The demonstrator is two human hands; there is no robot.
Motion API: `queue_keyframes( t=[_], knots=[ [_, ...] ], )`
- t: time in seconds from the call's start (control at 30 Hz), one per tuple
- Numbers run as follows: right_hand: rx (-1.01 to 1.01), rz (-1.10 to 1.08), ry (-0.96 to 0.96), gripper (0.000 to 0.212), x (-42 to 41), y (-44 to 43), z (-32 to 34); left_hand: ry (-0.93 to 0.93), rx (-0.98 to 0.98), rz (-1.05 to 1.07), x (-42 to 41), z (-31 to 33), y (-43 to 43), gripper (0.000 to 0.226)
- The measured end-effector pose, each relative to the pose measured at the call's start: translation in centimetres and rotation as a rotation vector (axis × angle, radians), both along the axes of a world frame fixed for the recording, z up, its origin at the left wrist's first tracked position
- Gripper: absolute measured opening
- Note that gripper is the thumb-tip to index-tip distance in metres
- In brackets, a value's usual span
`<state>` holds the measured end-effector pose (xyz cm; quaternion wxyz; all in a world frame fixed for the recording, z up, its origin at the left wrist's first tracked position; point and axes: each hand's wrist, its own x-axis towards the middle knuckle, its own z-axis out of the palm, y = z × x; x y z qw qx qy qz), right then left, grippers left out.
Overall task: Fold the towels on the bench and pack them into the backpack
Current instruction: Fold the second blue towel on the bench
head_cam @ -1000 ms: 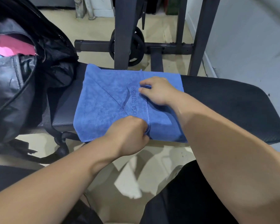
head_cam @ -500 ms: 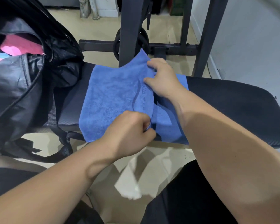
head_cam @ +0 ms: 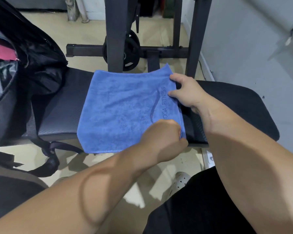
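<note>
Black bench (head_cam: 235, 105) under my blue towel (head_cam: 118, 108), both my hands, left hand (head_cam: 164, 139) and right hand (head_cam: 188, 92), pinching its right edge beside the backpack (head_cam: 32, 68).

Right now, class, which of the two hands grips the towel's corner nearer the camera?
The left hand, fisted on the near right corner of the blue towel; the right hand pinches the far corner.

Both forearms are bare, without sleeves; black shorts (head_cam: 201, 208) cover the lap, and a perforated white clog (head_cam: 180, 181) is worn.
</note>
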<state>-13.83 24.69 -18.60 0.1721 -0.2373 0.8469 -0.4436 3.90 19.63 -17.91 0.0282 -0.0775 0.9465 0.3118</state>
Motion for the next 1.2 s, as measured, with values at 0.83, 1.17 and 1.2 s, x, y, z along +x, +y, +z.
queue_keyframes(
  t=[0.83, 1.17, 1.2],
  knots=[
    [0.614, 0.039, 0.296, 0.050, -0.7, 0.2, -0.4, -0.008, 0.215, -0.005, -0.2, -0.9, 0.4, 0.027],
    [0.661, 0.219, 0.437, 0.074, 3.4, -4.5, -1.9, 0.076, -0.402, 0.317, -0.6, -2.3, -14.3, 0.068],
    [0.683, 0.226, 0.417, 0.074, 3.4, -4.8, -2.3, -0.022, -0.461, 0.300, -0.7, -2.7, -15.5, 0.077]
  ],
)
